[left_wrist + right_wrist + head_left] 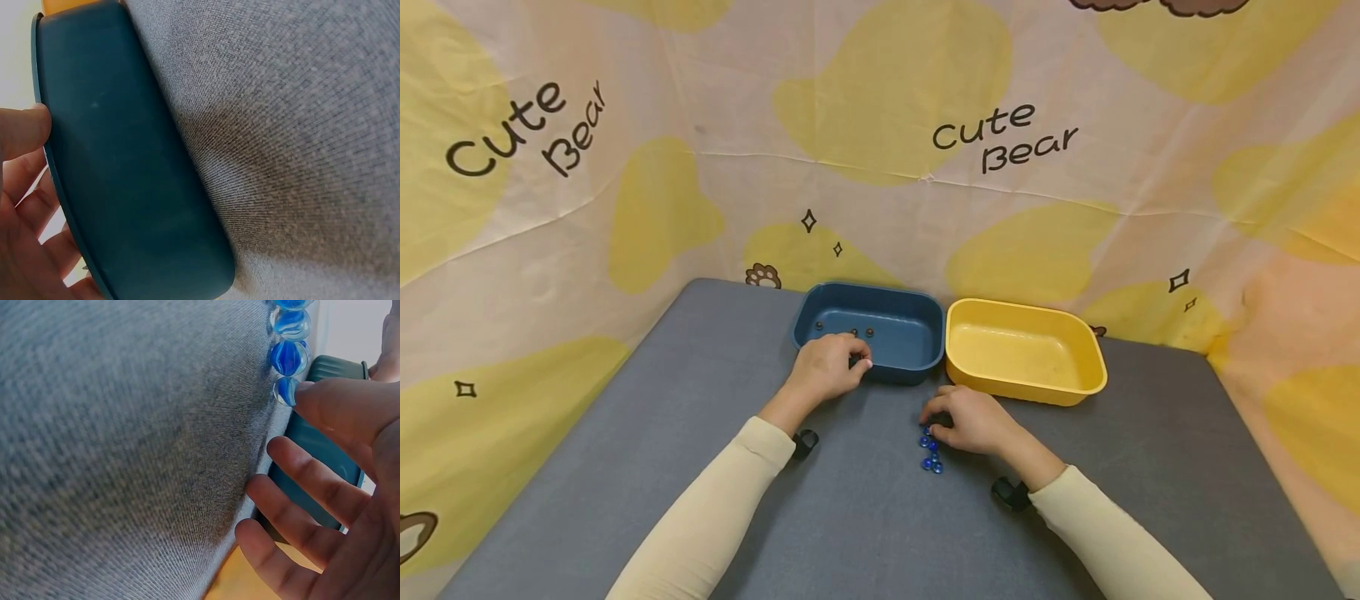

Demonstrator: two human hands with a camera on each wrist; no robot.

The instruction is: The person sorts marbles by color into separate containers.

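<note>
In the head view my left hand (831, 367) is over the front rim of the dark blue bin (910, 367). The left wrist view has its thumb (28, 128) overlapping the rim from outside, other fingers bent beyond it. I cannot tell whether anything is between those fingertips. Inside that bin lie small brown marbles (870, 332). My right hand (973, 419) is low over the table, thumb and index finger pinching the end blue marble (285, 391) of a short cluster. Its other fingers spread loosely. More swirled blue marbles (932, 465) lie toward me.
A yellow bin (1026, 387) stands right of the blue one, their sides close together. Both are near the back edge of the grey table (850, 517). Behind hangs a printed cloth (880, 200). Dark wrist cameras (1011, 494) sit under both wrists.
</note>
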